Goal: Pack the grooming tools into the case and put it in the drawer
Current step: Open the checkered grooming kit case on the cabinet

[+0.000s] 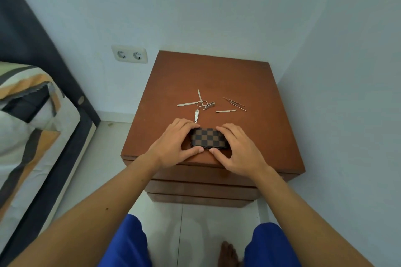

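Observation:
A small brown checkered case point(207, 137) lies closed near the front edge of the wooden nightstand point(249, 84). My left hand point(173, 145) grips its left end and my right hand point(236, 149) its right end, thumbs on the front side. Behind the case lie the metal grooming tools: small scissors point(200, 102), a nail clipper point(209, 105), a second narrow clipper point(196, 115), a flat file point(186, 104), a thin double-ended pusher point(226, 111) and some thin tweezers and picks point(235, 103).
The nightstand has closed drawers point(201, 188) on its front below the top. A bed point(28, 128) with a patterned cover stands at the left. A double wall socket point(129, 54) is on the wall behind. My bare foot point(227, 253) rests on the tiled floor.

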